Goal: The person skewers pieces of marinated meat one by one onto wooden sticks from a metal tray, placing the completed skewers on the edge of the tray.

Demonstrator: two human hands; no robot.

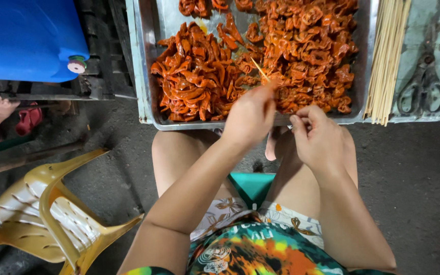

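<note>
Both hands raised forward, fingers pinched.
Left hand (250, 118) curls closed, knuckles up; right hand (318, 136) pinches thumb to forefinger.

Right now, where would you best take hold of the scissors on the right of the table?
Grip the scissors by the two finger loops, coming from the near edge: they lie flat, loops toward the person, blades pointing away, clear of the skewer bundle on their left.
</note>
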